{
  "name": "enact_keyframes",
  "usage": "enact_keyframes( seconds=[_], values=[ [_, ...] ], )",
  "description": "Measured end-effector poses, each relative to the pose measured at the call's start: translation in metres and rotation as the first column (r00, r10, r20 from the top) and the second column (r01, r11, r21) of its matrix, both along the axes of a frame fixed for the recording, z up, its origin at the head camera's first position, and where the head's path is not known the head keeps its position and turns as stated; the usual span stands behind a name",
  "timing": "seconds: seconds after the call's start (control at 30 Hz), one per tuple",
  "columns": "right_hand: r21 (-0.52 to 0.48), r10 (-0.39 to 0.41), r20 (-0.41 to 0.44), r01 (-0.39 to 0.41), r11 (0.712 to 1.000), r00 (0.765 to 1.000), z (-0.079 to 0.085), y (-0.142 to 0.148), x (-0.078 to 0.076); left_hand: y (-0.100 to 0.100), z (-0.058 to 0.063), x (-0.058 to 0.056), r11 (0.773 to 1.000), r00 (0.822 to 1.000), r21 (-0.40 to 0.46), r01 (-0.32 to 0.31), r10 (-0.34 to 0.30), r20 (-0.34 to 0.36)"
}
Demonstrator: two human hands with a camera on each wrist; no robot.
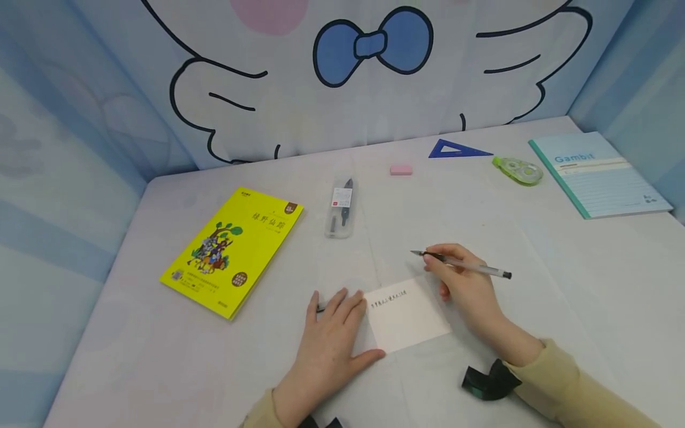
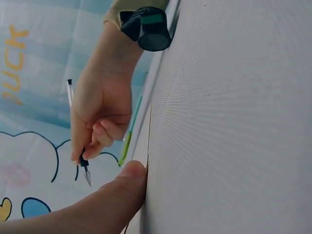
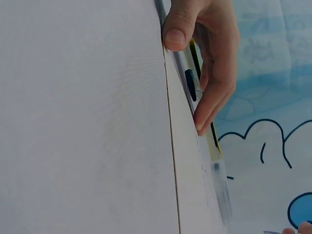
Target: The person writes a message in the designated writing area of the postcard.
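Observation:
A small cream paper card (image 1: 409, 324) lies on the table with one line of handwriting along its top. My left hand (image 1: 334, 339) rests at the card's left edge, fingers spread, with the thumb (image 2: 124, 190) pressing near its lower corner. Partly hidden behind those fingers is a small dark object (image 3: 191, 85), perhaps a pen cap. My right hand (image 1: 465, 285) pinches a gel pen (image 1: 471, 264) with a clear barrel and dark grip. Its tip points left, raised off the card beyond the upper edge, as the left wrist view also shows.
A yellow book (image 1: 232, 252) lies at the left. Farther back are a clear plastic case (image 1: 339, 208) holding a compass-like tool, a pink eraser (image 1: 401, 170), a blue set square (image 1: 455, 153), a green correction tape (image 1: 518, 171) and a Gambit notebook (image 1: 602, 175).

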State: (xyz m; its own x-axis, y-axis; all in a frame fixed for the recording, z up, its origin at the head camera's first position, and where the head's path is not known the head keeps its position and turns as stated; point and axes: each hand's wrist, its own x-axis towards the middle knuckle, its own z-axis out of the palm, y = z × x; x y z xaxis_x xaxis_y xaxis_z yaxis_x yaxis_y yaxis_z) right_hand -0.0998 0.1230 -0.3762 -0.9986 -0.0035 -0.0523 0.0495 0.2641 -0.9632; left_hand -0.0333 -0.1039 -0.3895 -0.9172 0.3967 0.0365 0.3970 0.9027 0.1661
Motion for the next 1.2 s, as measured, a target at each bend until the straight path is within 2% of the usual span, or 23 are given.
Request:
enact_keyframes(
  seconds=[0.13,0.23,0.33,0.43,0.5,0.63,0.7,0.8,1.03,1.2],
  values=[
    [-0.120,-0.036,0.035,0.040,0.992,0.999,0.001,0.006,0.002,-0.001,-0.002,-0.002,0.999,1.000,0.046,-0.010,0.011,-0.014],
    [-0.241,-0.060,0.054,0.072,0.968,0.997,0.002,0.008,0.002,-0.002,-0.002,-0.004,0.995,0.998,0.097,-0.011,0.016,-0.054],
    [-0.309,-0.062,0.062,0.078,0.948,0.996,0.002,0.010,0.002,-0.004,-0.003,-0.005,0.987,0.994,0.159,-0.008,0.025,-0.106],
    [-0.320,-0.055,0.053,0.069,0.945,0.997,0.002,0.011,0.003,-0.004,-0.003,-0.005,0.979,0.988,0.203,-0.016,0.047,-0.145],
    [-0.326,-0.047,0.048,0.060,0.944,0.998,0.002,0.011,0.003,-0.005,-0.001,-0.005,0.976,0.985,0.215,-0.044,0.078,-0.153],
    [-0.349,-0.034,0.051,0.050,0.936,0.998,0.004,0.011,0.004,-0.009,0.006,-0.006,0.968,0.973,0.190,-0.165,0.192,-0.130],
    [-0.363,-0.031,0.061,0.051,0.930,0.998,0.006,0.012,0.005,-0.012,0.008,-0.007,0.956,0.960,0.172,-0.238,0.258,-0.108],
    [-0.375,-0.027,0.077,0.054,0.925,0.997,0.009,0.012,0.006,-0.017,0.011,-0.008,0.939,0.941,0.153,-0.310,0.325,-0.089],
    [-0.369,-0.033,0.100,0.068,0.927,0.994,0.012,0.011,0.006,-0.022,0.008,-0.011,0.930,0.929,0.170,-0.325,0.348,-0.128],
    [-0.366,-0.035,0.087,0.065,0.928,0.996,0.013,0.010,0.007,-0.022,0.008,-0.011,0.931,0.930,0.188,-0.313,0.341,-0.140]
  ],
)
